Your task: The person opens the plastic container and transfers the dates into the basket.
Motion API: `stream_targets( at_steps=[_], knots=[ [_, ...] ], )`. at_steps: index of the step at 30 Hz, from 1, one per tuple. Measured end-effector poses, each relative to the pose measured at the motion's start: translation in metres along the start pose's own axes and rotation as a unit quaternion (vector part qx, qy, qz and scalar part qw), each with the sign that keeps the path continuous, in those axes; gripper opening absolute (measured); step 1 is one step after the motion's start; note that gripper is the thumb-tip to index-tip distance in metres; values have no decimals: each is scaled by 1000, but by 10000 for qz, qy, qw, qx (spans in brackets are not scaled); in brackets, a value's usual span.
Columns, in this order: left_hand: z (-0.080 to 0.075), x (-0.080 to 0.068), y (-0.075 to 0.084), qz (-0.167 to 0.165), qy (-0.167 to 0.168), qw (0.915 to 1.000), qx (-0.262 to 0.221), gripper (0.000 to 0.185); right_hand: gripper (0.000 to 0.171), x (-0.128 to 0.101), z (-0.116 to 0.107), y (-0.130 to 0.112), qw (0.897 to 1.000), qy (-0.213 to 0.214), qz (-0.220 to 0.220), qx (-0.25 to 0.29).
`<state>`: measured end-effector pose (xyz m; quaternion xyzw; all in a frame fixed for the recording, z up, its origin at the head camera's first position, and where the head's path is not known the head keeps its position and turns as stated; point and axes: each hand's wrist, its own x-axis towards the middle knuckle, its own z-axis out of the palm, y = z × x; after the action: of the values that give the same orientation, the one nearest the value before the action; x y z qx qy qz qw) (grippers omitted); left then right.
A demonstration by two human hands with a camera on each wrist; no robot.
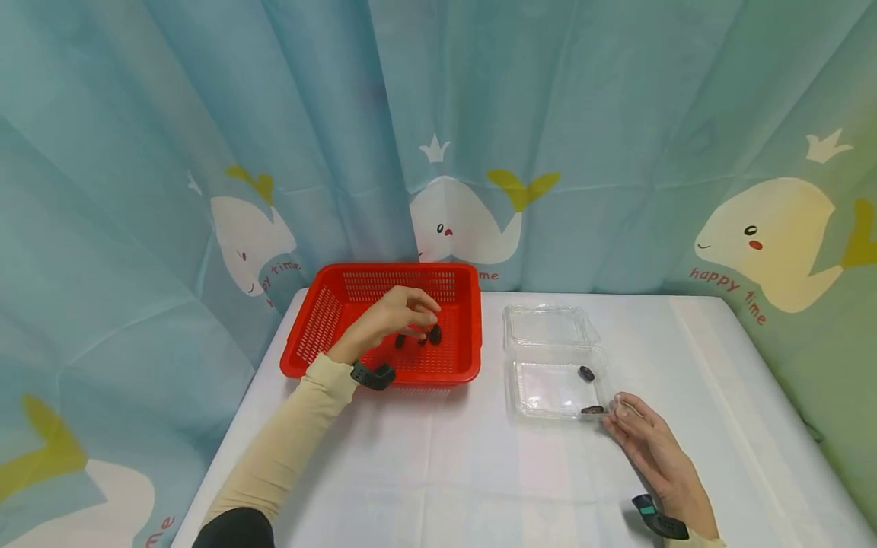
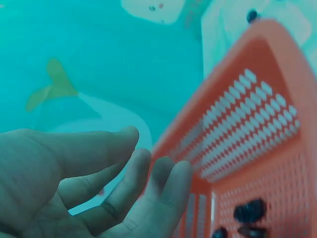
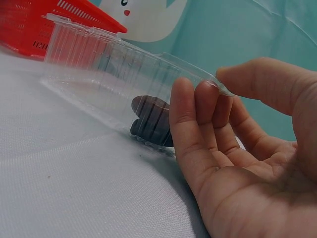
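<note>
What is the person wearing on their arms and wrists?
The left arm wears a long, snug cream-yellow sleeve that reaches the wrist, with a dark bit of clothing near the shoulder. Each wrist carries a small black band: the left band is all black, and the right band has a teal patch. Both hands are bare, with no gloves or rings visible.

1. One red basket [image 1: 322, 320] holding three dark dates [image 1: 435, 334].
2. One clear plastic box [image 1: 548, 384] holding two dates.
3. Two hands at one table [image 1: 438, 472].
</note>
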<state>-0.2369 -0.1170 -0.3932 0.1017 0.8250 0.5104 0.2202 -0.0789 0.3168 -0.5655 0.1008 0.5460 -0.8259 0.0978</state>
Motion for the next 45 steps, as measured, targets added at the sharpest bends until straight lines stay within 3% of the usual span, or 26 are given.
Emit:
stream_targets(
  at_steps=[5, 13, 22, 36, 41, 45],
  knots=[
    [22, -6, 6, 152, -52, 9998, -140, 22, 19, -1, 0, -2, 10000, 32, -16, -57],
    [73, -14, 7, 364, -367, 9987, -49, 18, 19, 0, -1, 0, 9999, 95, 36, -42],
    [116, -7, 2, 832, -933, 9915, -372, 18, 20, -1, -3, 3, 9998, -105, 47, 141],
    [167, 12, 13, 1580, -1107, 9806, 349, 23, 20, 0, -2, 3, 9996, -210, -170, 50],
    [190, 25, 12, 1459, -1125, 9814, 546, 25, 19, 0, -1, 2, 9997, -207, -121, 78],
    [206, 35, 9, 1326, -1006, 9810, 1001, 26, 20, 1, -1, 1, 9996, -247, -67, 102]
  ],
)
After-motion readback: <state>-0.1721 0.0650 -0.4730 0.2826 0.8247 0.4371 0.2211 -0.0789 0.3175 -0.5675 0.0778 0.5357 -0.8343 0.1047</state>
